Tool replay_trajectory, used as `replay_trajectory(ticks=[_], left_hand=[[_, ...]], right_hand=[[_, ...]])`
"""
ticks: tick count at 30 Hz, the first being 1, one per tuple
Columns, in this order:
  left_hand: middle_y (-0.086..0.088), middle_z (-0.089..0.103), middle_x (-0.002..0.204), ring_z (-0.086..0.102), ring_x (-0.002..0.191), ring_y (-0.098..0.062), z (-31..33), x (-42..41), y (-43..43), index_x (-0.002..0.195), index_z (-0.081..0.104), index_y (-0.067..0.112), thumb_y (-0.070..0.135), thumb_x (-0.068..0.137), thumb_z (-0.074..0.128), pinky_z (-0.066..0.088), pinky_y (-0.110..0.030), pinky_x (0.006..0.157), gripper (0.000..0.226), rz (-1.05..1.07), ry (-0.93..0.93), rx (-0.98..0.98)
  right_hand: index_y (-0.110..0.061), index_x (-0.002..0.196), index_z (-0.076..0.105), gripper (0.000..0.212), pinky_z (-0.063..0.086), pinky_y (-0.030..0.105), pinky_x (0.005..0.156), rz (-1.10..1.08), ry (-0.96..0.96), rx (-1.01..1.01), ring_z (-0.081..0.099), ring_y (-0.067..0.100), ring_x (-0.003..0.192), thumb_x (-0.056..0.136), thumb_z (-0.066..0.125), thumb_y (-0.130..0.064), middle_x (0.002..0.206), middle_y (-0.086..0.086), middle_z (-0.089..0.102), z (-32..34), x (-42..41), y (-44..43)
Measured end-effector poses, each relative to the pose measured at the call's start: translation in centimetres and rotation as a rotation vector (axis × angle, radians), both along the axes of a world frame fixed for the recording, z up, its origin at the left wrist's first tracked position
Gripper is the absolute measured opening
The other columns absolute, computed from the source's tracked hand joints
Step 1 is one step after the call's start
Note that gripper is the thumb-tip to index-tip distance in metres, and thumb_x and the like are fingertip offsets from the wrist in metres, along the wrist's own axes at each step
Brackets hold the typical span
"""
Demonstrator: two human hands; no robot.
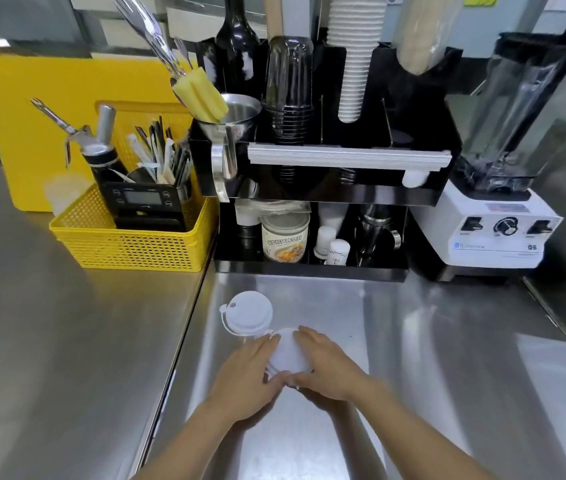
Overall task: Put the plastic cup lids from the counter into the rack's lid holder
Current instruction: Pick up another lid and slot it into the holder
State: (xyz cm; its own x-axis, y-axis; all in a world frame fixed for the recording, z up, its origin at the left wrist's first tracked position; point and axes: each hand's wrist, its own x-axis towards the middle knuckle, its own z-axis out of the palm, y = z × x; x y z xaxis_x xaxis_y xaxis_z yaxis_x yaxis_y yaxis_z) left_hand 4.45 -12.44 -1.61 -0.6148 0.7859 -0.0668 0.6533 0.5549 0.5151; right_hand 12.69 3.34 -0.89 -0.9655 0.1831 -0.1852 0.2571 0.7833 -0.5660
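Two white plastic cup lids lie on the steel counter. One lid rests alone, just in front of the rack. A second lid sits between my hands. My left hand cups its left edge and my right hand cups its right edge, thumbs meeting at its near side. The black rack stands at the back of the counter, with stacked clear and white cups in its upper slots. I cannot tell which slot is the lid holder.
A yellow basket with a scale, straws and a whipper stands left of the rack. A white blender stands to the right. Jars and bottles fill the rack's lower shelf. A steel pitcher hangs at the rack's left corner.
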Motion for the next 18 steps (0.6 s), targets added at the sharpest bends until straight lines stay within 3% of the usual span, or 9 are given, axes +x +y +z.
replay_trajectory(ticks=[4,8,11,14,18], left_hand=[[0.009,0.025,0.153,0.029,0.136,-0.013,-0.7,0.5,-0.6,0.142,0.023,0.031,0.044,0.085,0.054,0.025,-0.029,0.110,0.066,0.022,-0.093,0.086],[0.013,0.027,0.151,0.029,0.135,-0.009,-0.1,0.3,-0.2,0.140,0.024,0.034,0.043,0.083,0.057,0.028,-0.030,0.110,0.066,0.020,-0.096,0.151],[0.016,0.025,0.151,0.025,0.137,-0.007,2.0,-0.7,1.2,0.140,0.024,0.035,0.048,0.083,0.053,0.024,-0.029,0.112,0.065,-0.033,0.026,0.191],[0.013,0.027,0.151,0.026,0.136,-0.007,5.8,-1.9,3.6,0.141,0.024,0.033,0.052,0.084,0.050,0.022,-0.029,0.112,0.065,-0.106,0.157,0.230],[0.002,0.036,0.148,0.032,0.134,-0.013,12.3,-3.4,7.8,0.140,0.030,0.022,0.051,0.086,0.050,0.017,-0.023,0.109,0.065,-0.215,0.393,0.298]], right_hand=[[-0.022,0.129,0.038,0.069,0.031,0.029,0.099,-0.039,0.080,0.107,0.038,0.019,0.120,0.072,0.064,-0.051,0.137,0.001,0.043,-0.7,0.2,-0.6],[-0.023,0.128,0.038,0.073,0.034,0.028,0.099,-0.076,0.120,0.051,0.037,0.018,0.119,0.068,0.065,-0.053,0.134,-0.001,0.041,0.5,0.6,-0.5],[-0.017,0.128,0.041,0.069,0.027,0.018,0.097,-0.059,0.204,0.036,0.031,0.016,0.124,0.070,0.068,-0.043,0.132,0.002,0.039,3.0,0.5,1.2],[-0.014,0.127,0.044,0.067,0.020,0.000,0.086,-0.082,0.281,0.054,0.031,0.009,0.118,0.070,0.072,-0.036,0.129,0.001,0.040,7.2,0.3,3.5],[-0.004,0.122,0.050,0.063,0.025,0.015,0.096,-0.087,0.390,0.178,0.038,0.024,0.118,0.070,0.077,-0.028,0.124,0.012,0.046,13.5,0.2,7.4]])
